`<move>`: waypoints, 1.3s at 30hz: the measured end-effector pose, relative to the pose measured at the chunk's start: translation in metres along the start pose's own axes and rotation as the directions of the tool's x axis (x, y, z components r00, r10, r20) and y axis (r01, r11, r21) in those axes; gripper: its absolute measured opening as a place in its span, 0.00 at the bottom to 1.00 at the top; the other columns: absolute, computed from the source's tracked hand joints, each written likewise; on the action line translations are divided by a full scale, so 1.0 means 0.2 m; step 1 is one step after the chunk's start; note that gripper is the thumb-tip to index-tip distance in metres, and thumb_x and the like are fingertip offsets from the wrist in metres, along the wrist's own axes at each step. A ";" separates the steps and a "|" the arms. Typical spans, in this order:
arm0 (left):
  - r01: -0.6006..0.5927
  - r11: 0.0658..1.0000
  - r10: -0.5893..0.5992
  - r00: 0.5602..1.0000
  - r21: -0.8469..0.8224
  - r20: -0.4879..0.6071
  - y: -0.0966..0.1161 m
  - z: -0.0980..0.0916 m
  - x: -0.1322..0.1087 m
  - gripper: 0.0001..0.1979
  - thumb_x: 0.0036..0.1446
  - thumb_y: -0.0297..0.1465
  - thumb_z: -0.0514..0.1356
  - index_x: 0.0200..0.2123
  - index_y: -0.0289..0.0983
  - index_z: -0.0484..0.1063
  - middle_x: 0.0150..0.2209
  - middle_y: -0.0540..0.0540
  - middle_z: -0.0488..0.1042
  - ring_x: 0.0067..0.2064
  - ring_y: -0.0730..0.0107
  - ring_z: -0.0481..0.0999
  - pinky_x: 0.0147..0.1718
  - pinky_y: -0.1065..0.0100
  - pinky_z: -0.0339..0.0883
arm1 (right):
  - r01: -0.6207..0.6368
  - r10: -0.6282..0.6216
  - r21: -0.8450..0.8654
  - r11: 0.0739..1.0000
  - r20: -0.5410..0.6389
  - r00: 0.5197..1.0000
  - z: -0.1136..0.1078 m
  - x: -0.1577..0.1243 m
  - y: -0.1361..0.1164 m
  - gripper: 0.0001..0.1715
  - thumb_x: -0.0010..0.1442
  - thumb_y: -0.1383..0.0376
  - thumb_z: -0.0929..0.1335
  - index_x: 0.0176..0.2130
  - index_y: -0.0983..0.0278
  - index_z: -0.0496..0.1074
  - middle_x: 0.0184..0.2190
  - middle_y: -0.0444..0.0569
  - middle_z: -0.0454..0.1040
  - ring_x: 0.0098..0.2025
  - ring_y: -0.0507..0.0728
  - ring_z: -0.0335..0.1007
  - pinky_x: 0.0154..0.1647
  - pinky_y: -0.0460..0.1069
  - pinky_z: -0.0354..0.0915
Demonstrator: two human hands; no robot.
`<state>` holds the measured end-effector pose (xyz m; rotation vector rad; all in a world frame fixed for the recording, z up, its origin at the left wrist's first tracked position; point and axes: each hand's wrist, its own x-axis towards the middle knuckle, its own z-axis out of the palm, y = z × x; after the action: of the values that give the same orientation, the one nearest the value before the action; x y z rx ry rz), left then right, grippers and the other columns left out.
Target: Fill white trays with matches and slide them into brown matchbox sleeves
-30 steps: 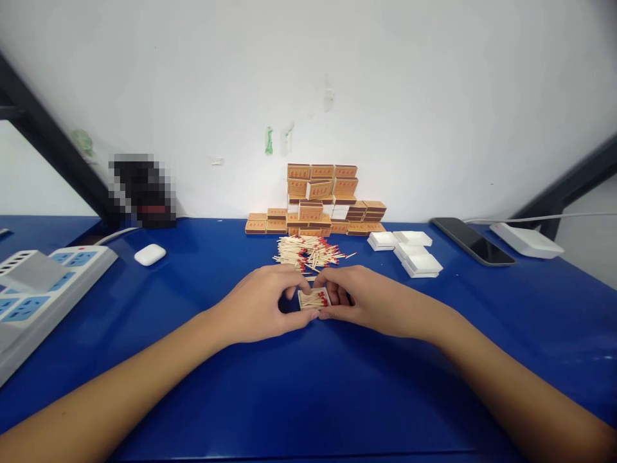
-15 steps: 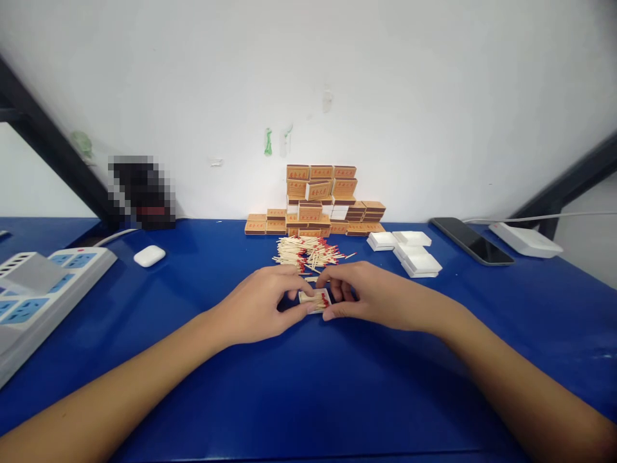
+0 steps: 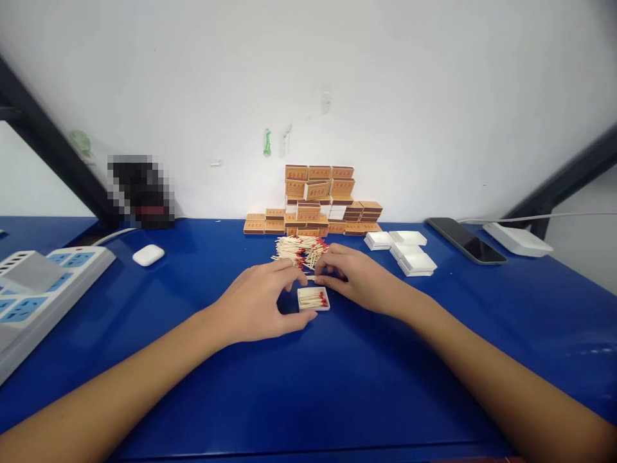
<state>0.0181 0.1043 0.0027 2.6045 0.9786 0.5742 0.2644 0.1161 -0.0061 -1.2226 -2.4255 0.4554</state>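
Note:
A small white tray (image 3: 313,308) with red-tipped matches (image 3: 312,298) in it lies on the blue table. Around its left side my left hand (image 3: 263,301) is spread, thumb and fingers apart, holding nothing. My right hand (image 3: 355,280) is beyond the tray at the upper right, its thumb and index finger closing at a few loose matches (image 3: 311,278); whether a match is pinched is too small to tell. Just behind both hands is a heap of loose matches (image 3: 299,249). Orange matchboxes (image 3: 308,212) are stacked against the wall.
White trays (image 3: 414,260) are piled at the right, with a black phone (image 3: 465,241) and a white device (image 3: 518,239) beyond. On the left are a white earbud case (image 3: 148,255), a power strip (image 3: 58,283) and a pixelated dark object (image 3: 142,193).
My right hand has left the tray and moved away from me to the loose matches. My left hand has opened wider beside the tray, uncovering it.

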 end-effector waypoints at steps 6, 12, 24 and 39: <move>0.001 0.996 -0.007 0.998 0.086 0.065 0.00 0.00 0.00 0.17 0.60 0.45 0.67 0.45 0.40 0.76 0.41 0.47 0.76 0.36 0.65 0.74 0.32 0.65 0.63 | -0.071 0.071 -0.002 0.997 0.096 0.993 -0.05 -0.02 0.02 0.09 0.72 0.62 0.66 0.38 0.61 0.70 0.39 0.49 0.71 0.40 0.57 0.66 0.40 0.51 0.61; 0.016 0.998 -0.022 0.995 0.063 0.093 -0.01 0.00 0.01 0.14 0.62 0.43 0.65 0.44 0.40 0.77 0.40 0.48 0.75 0.36 0.65 0.74 0.32 0.65 0.62 | -0.145 0.144 0.001 0.989 0.144 0.979 -0.10 -0.05 0.03 0.09 0.70 0.57 0.68 0.42 0.61 0.70 0.41 0.50 0.71 0.38 0.57 0.66 0.39 0.51 0.62; -0.001 0.998 -0.004 0.996 0.058 0.089 -0.02 0.01 0.00 0.15 0.63 0.43 0.65 0.46 0.40 0.77 0.39 0.47 0.75 0.36 0.65 0.74 0.33 0.65 0.63 | -0.173 0.170 -0.003 0.985 0.201 0.965 -0.09 -0.05 0.01 0.13 0.72 0.57 0.63 0.38 0.61 0.68 0.39 0.51 0.73 0.40 0.59 0.66 0.41 0.53 0.62; 0.013 0.998 -0.019 0.994 0.060 0.106 -0.02 0.00 0.01 0.15 0.64 0.44 0.64 0.46 0.40 0.78 0.39 0.48 0.75 0.37 0.65 0.74 0.33 0.64 0.62 | -0.148 0.157 -0.058 0.987 0.204 0.966 -0.09 -0.05 0.00 0.14 0.73 0.57 0.62 0.37 0.60 0.67 0.39 0.52 0.73 0.40 0.60 0.68 0.42 0.54 0.61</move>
<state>0.0172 0.1080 0.0013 2.6458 0.9951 0.4032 0.2782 0.1099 0.0074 -1.4533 -2.5345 0.6081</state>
